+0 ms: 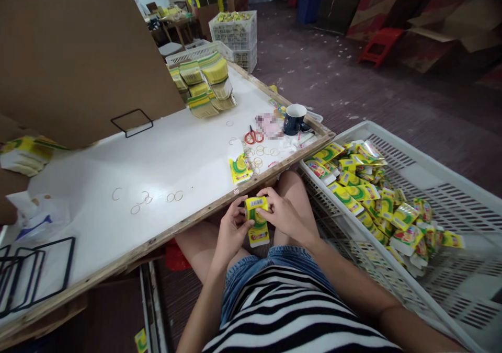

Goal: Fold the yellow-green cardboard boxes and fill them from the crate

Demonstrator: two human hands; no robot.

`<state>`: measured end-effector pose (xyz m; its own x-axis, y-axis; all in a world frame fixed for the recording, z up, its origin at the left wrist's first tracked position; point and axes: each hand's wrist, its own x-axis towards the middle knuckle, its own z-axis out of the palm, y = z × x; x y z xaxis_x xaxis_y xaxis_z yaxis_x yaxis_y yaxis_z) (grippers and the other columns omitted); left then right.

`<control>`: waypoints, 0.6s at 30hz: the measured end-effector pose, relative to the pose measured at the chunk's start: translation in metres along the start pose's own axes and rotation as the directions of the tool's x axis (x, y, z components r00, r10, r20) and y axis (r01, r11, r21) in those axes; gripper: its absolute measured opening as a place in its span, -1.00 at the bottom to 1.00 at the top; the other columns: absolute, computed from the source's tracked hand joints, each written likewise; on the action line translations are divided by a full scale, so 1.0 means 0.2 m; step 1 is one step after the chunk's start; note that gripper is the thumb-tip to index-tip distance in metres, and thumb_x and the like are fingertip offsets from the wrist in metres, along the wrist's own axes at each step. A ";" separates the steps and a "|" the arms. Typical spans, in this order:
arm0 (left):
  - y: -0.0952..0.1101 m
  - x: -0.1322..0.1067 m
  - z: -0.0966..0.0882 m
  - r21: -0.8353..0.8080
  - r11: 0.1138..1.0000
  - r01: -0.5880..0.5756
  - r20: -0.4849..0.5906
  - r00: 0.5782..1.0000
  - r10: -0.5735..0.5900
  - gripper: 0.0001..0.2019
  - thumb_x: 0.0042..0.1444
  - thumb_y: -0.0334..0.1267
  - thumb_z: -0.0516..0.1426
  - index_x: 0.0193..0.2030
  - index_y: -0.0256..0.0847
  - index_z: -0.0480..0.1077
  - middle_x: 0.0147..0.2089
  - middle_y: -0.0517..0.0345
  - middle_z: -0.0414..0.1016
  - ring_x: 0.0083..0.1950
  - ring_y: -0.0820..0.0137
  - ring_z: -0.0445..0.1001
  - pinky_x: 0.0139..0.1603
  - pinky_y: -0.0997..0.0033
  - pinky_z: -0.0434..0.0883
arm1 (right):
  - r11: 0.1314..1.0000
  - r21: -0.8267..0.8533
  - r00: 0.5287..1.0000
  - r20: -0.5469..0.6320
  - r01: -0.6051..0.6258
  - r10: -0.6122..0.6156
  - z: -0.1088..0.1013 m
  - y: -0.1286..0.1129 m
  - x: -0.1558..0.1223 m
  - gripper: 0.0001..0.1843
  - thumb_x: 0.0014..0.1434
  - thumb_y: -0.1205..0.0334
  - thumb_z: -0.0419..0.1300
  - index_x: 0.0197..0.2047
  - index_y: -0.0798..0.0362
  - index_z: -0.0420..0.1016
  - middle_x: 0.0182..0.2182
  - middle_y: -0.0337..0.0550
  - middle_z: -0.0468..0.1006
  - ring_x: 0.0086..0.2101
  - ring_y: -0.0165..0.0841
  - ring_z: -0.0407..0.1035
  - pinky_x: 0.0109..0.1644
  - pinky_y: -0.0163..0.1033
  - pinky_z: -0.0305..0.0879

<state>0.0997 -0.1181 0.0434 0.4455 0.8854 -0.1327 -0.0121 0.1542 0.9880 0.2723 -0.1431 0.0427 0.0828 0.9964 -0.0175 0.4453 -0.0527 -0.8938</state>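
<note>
Over my lap, both hands grip one small bundle of yellow-green packets (257, 219). My left hand (231, 230) pinches its left side with curled fingers. My right hand (284, 212) wraps its right side and top. A barcode label faces up on the bundle. Another bundle of packets (240, 169) lies on the white table (157, 159) just beyond my hands, with several rubber bands (261, 154) scattered beside it.
A white plastic crate (431, 185) at my right holds many loose packets (376, 196). On the table lie red scissors (254, 135), a dark mug (294, 118) and stacked packet bundles (204, 83) at the far end. Brown cardboard (78, 55) stands behind the table.
</note>
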 end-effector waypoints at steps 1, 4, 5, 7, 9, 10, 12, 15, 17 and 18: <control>0.01 0.00 0.00 -0.013 1.000 0.001 -0.008 1.000 -0.001 -0.40 -0.04 -0.25 0.31 0.17 -0.11 0.25 -0.27 0.20 0.42 -0.29 0.42 0.47 -0.19 0.42 0.44 | 0.998 0.054 1.000 0.011 0.017 -0.018 0.00 0.00 0.00 -0.66 0.08 0.29 0.19 -0.03 -0.01 0.37 -0.48 -0.31 0.50 -0.53 -0.39 0.34 -0.43 -0.32 0.21; 0.02 0.01 0.00 -0.053 0.999 0.000 0.002 1.000 0.000 -0.40 -0.05 -0.26 0.32 0.15 -0.12 0.24 -0.28 0.19 0.45 -0.26 0.40 0.49 -0.19 0.42 0.44 | 0.964 0.261 0.999 -0.023 0.053 -0.049 -0.02 0.02 0.00 -0.73 0.17 0.16 0.16 -0.06 0.02 0.45 -0.43 -0.24 0.53 -0.44 -0.39 0.38 -0.37 -0.32 0.30; 0.03 0.01 0.00 -0.062 0.998 0.000 0.016 1.000 0.001 -0.41 -0.05 -0.27 0.32 0.14 -0.12 0.24 -0.27 0.19 0.46 -0.26 0.40 0.49 -0.20 0.43 0.45 | 0.942 0.330 0.998 -0.048 0.057 -0.044 -0.03 0.03 0.01 -0.74 0.18 0.12 0.15 -0.09 0.03 0.47 -0.36 -0.21 0.55 -0.39 -0.38 0.40 -0.34 -0.31 0.33; 0.03 0.02 0.01 -0.073 0.997 -0.004 0.038 0.999 0.007 -0.43 -0.06 -0.29 0.32 0.11 -0.12 0.26 -0.26 0.18 0.47 -0.27 0.40 0.50 -0.22 0.44 0.46 | 0.896 0.440 0.997 -0.074 0.053 -0.023 -0.03 0.04 0.01 -0.74 0.18 0.08 0.16 -0.14 0.03 0.51 -0.27 -0.16 0.57 -0.33 -0.37 0.43 -0.29 -0.29 0.37; 0.03 0.02 0.03 -0.066 0.998 -0.017 0.030 0.999 0.019 -0.45 -0.07 -0.31 0.32 0.08 -0.11 0.27 -0.25 0.18 0.47 -0.29 0.41 0.51 -0.24 0.44 0.47 | 0.858 0.511 0.997 -0.071 0.051 -0.017 -0.02 0.05 0.01 -0.76 0.15 0.09 0.21 -0.17 0.03 0.53 -0.25 -0.16 0.58 -0.30 -0.35 0.46 -0.27 -0.28 0.41; 0.03 0.02 0.04 -0.051 0.998 -0.026 0.018 0.999 0.027 -0.46 -0.07 -0.32 0.32 0.07 -0.11 0.28 -0.23 0.17 0.48 -0.29 0.40 0.52 -0.24 0.44 0.47 | 0.846 0.530 0.997 -0.077 0.057 -0.019 -0.01 0.05 0.01 -0.76 0.14 0.09 0.22 -0.18 0.02 0.54 -0.26 -0.16 0.59 -0.29 -0.34 0.47 -0.25 -0.26 0.42; 0.03 0.01 0.05 -0.005 0.999 -0.054 0.003 0.999 0.054 -0.47 -0.04 -0.31 0.30 0.10 -0.10 0.29 -0.17 0.13 0.52 -0.24 0.37 0.54 -0.21 0.42 0.49 | 0.843 0.530 0.993 -0.111 0.091 -0.038 0.00 0.05 0.01 -0.79 0.13 0.12 0.24 -0.20 0.02 0.55 -0.26 -0.15 0.60 -0.26 -0.33 0.48 -0.19 -0.23 0.43; 0.03 0.00 0.07 0.103 0.985 -0.139 -0.009 0.990 0.140 -0.58 0.07 -0.29 0.23 0.10 -0.11 0.37 -0.04 0.04 0.55 -0.09 0.31 0.55 -0.07 0.35 0.50 | 0.860 0.480 0.980 -0.169 0.174 -0.104 0.02 0.03 -0.01 -0.84 0.15 0.15 0.24 -0.24 0.02 0.57 -0.26 -0.13 0.62 -0.22 -0.30 0.50 -0.10 -0.18 0.44; 0.04 0.00 0.07 0.185 0.957 -0.223 -0.051 0.970 0.236 -0.72 0.14 -0.29 0.18 0.01 -0.14 0.46 -0.02 0.02 0.57 -0.03 0.29 0.55 0.00 0.32 0.49 | 0.865 0.447 0.965 -0.220 0.229 -0.142 0.02 0.02 -0.03 -0.86 0.17 0.17 0.23 -0.23 0.01 0.56 -0.25 -0.12 0.62 -0.18 -0.29 0.49 -0.06 -0.18 0.43; 0.05 0.00 0.07 0.226 0.937 -0.267 -0.078 0.954 0.290 -0.77 0.15 -0.30 0.17 -0.05 -0.15 0.50 -0.04 0.03 0.58 -0.03 0.29 0.55 0.00 0.32 0.49 | 0.865 0.437 0.956 -0.255 0.248 -0.146 0.03 0.01 -0.04 -0.85 0.17 0.18 0.24 -0.20 0.00 0.55 -0.23 -0.11 0.61 -0.17 -0.29 0.49 -0.06 -0.18 0.44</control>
<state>0.1125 -0.1229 0.0539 0.3521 0.9232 0.1539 0.0726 -0.1908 0.9789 0.2673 -0.1507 0.0383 0.2418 0.9433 0.2276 0.0164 0.2306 -0.9729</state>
